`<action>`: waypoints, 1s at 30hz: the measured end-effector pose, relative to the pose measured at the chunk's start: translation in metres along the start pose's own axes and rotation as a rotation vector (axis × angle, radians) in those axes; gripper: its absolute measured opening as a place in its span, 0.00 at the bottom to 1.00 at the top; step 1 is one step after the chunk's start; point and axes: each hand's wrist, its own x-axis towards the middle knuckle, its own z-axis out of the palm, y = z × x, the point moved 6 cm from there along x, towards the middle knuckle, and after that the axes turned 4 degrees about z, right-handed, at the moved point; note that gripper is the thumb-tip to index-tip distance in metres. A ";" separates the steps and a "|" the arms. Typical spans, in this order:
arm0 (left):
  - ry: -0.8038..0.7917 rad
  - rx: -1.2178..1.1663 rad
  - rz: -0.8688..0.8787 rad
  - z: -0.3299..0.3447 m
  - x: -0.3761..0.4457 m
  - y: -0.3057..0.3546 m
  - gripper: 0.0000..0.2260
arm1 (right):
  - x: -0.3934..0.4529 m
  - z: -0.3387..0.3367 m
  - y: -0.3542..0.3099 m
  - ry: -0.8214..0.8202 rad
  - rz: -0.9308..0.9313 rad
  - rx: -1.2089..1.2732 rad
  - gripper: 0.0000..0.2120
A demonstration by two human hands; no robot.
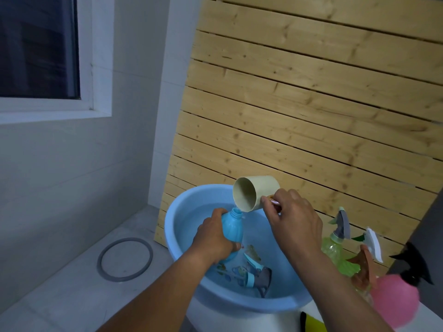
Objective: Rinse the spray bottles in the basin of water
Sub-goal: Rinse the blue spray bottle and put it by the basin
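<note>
We tip a cup over an open blue bottle above the basin.

The blue spray bottle (231, 232) is ribbed and round-bodied, its sprayer head off and its threaded neck bare; our left hand (213, 238) is wrapped tight around its body, holding it tilted over the water in the pale blue basin (176, 226). Our right hand (293, 219) is closed on the handle of a beige cup (251, 194), tipped so its mouth sits just above the bottle's neck. A loose blue-and-grey sprayer head (257, 276) lies in the basin. Right of the basin, partly behind our right forearm, stand a green spray bottle (334, 240), a clear bottle with a white trigger (370, 248) and a pink bottle (395, 298); a wooden slatted panel (299, 104) leans behind.
</note>
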 end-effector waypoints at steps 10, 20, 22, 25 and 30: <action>-0.004 -0.003 -0.009 0.000 0.001 -0.001 0.38 | -0.005 -0.003 -0.007 0.101 -0.126 -0.050 0.12; -0.013 -0.007 -0.027 0.000 0.000 0.000 0.38 | -0.008 -0.003 -0.010 0.145 -0.214 -0.060 0.10; -0.014 -0.008 -0.028 0.000 -0.001 0.000 0.38 | -0.008 -0.003 -0.011 0.144 -0.226 -0.056 0.09; -0.013 -0.010 -0.031 0.001 -0.001 0.000 0.38 | -0.009 -0.003 -0.011 0.157 -0.245 -0.047 0.09; -0.016 -0.024 -0.031 0.000 -0.003 0.000 0.38 | -0.011 0.001 -0.005 0.153 -0.178 -0.031 0.09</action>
